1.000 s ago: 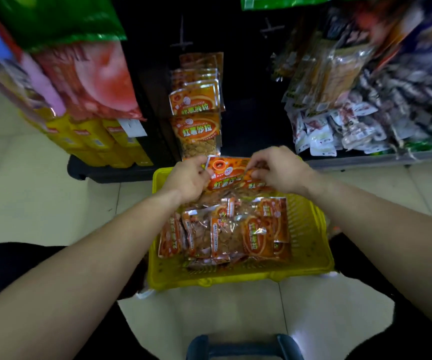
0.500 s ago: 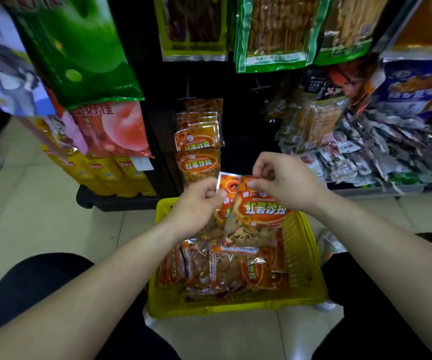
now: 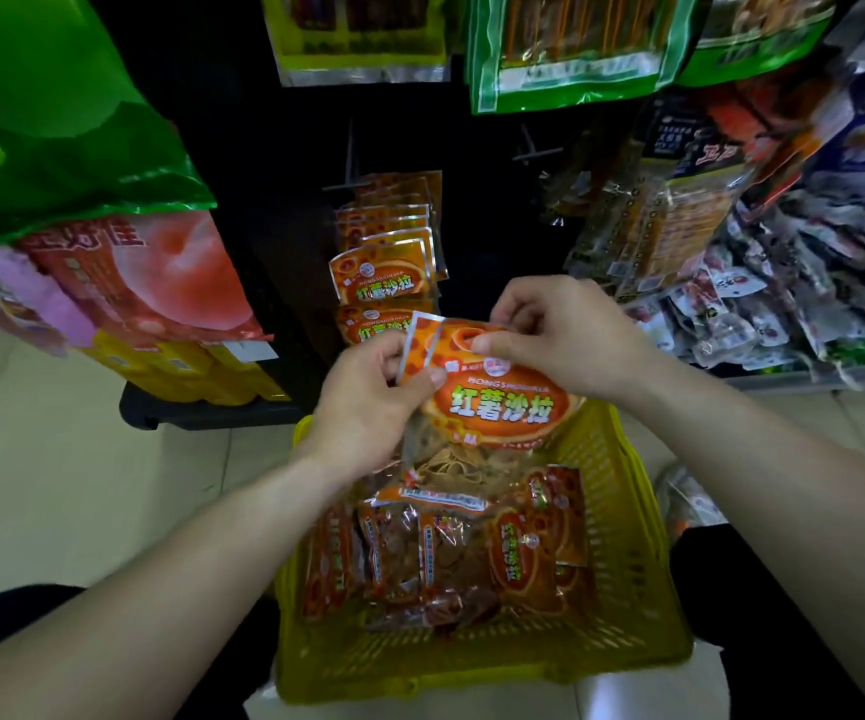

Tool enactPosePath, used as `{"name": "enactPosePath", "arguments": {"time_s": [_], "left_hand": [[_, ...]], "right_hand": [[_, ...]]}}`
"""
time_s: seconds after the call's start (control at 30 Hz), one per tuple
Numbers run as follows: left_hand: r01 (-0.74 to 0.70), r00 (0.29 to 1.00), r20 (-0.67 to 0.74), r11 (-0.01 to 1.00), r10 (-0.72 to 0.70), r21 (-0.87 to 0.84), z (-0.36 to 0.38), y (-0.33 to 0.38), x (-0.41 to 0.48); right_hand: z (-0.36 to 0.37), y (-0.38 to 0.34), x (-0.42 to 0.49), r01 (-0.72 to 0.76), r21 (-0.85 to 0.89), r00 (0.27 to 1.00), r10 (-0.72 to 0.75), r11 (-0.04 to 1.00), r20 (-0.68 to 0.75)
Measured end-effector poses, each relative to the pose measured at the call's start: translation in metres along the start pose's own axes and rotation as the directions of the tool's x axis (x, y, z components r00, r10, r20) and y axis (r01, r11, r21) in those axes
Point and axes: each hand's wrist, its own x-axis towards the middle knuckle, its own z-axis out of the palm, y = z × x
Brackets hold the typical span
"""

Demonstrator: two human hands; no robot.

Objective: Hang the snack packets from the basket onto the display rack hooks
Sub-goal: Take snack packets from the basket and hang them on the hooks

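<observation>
Head view: 2 orange snack packets (image 3: pixel 498 402) are held upright above the far end of the yellow basket (image 3: pixel 622 511), long axes running near to far, tops toward the display rack (image 3: pixel 285 210). The left hand (image 3: pixel 368 407) pinches the left edges, its grip closed on them. The right hand (image 3: pixel 565 335) pinches the front packet's top edge, grip closed. Roughly 5 packets lie in the basket; about 6 hang on the rack.
</observation>
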Motion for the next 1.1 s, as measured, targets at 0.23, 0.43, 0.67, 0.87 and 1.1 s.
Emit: {"name": "enactPosePath", "arguments": {"time_s": [0.23,0.43,0.67,0.87,1.1], "left_hand": [[0.098,0.995,-0.023,0.995,-0.097,0.012,-0.015,-0.01,0.018],[0.123,0.992,-0.009,0.991,-0.123,0.044,-0.01,-0.016,0.024],[0.115,0.99,-0.079,0.993,-0.113,0.021,-0.005,-0.017,0.022],[0.12,0.99,-0.085,0.992,-0.117,0.034,-0.004,-0.018,0.021],[0.12,0.99,-0.072,0.993,-0.118,0.021,-0.006,-0.019,0.023]], "right_hand": [[-0.002,0.021,0.014,0.006,-0.061,0.991,0.002,0.998,0.13],[0.003,0.022,0.02,-0.048,-0.024,0.995,0.05,0.999,0.083],[0.006,0.018,0.016,-0.063,0.024,0.995,0.061,0.998,0.079],[0.006,0.018,0.014,-0.042,0.035,0.998,0.041,0.998,0.049],[0.006,0.019,0.014,-0.019,0.004,0.999,0.019,1.0,0.051]]}}
